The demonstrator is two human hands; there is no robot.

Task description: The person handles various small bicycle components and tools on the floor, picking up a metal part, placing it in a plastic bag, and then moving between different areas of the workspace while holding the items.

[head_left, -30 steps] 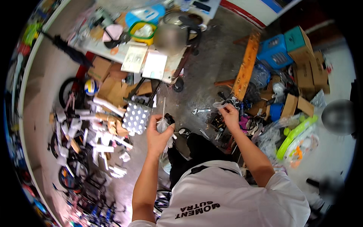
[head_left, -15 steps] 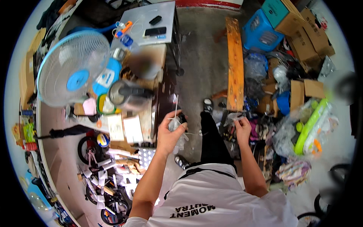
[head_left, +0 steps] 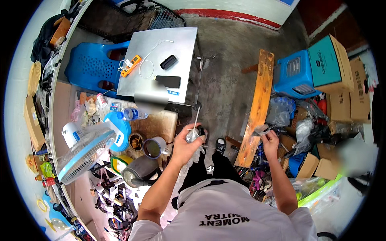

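- In front of my waist, to the left: my left hand (head_left: 185, 145), fingers curled and grasping a crumpled clear plastic bag (head_left: 192, 135), with a thin white stick (head_left: 197, 115) jutting out beyond them, slightly tilted.
- Beside the same fingers: one small black object (head_left: 201, 129), kind unclear, partly hidden.
- In front of me, to the right: my right hand (head_left: 272, 143), well apart from the left, thumb and fingers pinched on a small piece of clear plastic film (head_left: 261, 129), seen against the wooden bench.
- Beneath that film in view: one long wooden bench (head_left: 259, 96), orange-brown, worn.
- Beyond my left hand: one metal bench (head_left: 150, 42), bearing a dark phone (head_left: 168, 82), a black case (head_left: 168, 62) and an orange block (head_left: 131, 66) with white cable.
- Nearer, on the left: one worn bench (head_left: 165, 120), bearing a mug (head_left: 153, 148) of dark liquid, a bowl (head_left: 136, 142) and a bottle (head_left: 133, 114).
- Just beside the mug: one kettle (head_left: 138, 172).
- Left of these: one fan (head_left: 86, 153), blue-rimmed.
- At far right: one blue plastic stool (head_left: 295, 74) beside a teal-faced box (head_left: 326, 62).
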